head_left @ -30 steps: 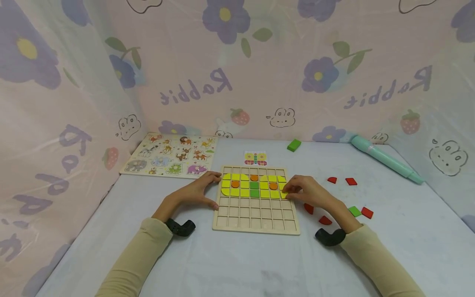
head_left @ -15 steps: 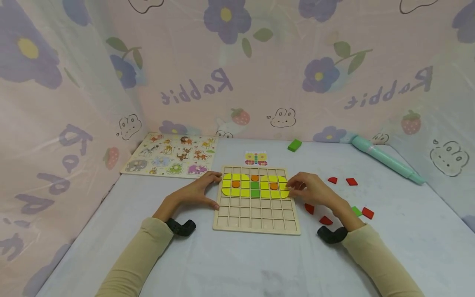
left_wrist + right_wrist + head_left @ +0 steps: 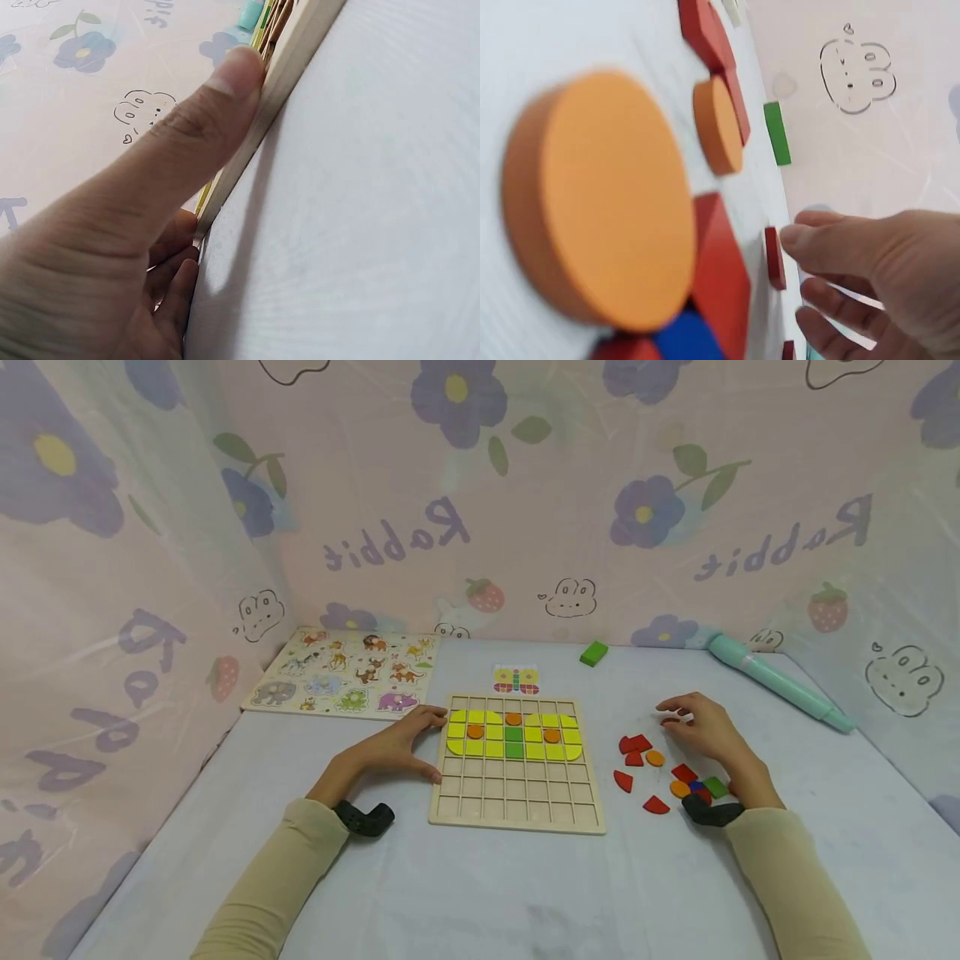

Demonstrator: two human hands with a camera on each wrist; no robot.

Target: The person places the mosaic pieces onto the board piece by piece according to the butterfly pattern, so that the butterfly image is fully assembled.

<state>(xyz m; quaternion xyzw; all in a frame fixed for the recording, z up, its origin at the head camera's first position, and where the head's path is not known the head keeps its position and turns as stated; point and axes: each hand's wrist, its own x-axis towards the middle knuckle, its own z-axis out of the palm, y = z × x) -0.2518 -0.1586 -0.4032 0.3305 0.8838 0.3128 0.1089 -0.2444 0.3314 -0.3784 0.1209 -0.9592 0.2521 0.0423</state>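
A wooden grid board lies on the table, its upper rows filled with yellow, orange and green pieces in two wing-like blocks. My left hand rests against the board's left edge, thumb near the lower part and fingers near the upper corner. In the left wrist view the thumb lies along the board's side. To the right of the board, my right hand reaches over a small red piece. The right wrist view shows its fingertips right at that red piece, loosely bent.
Red pieces, an orange disc and a green square lie scattered right of the board. A butterfly pattern card, a green block, an animal puzzle and a teal marker-like tube stand further back.
My right hand has left the yellow corner piece at the board's right edge and moved right to the loose pieces, uncovering several of them. The left hand stays at the board.
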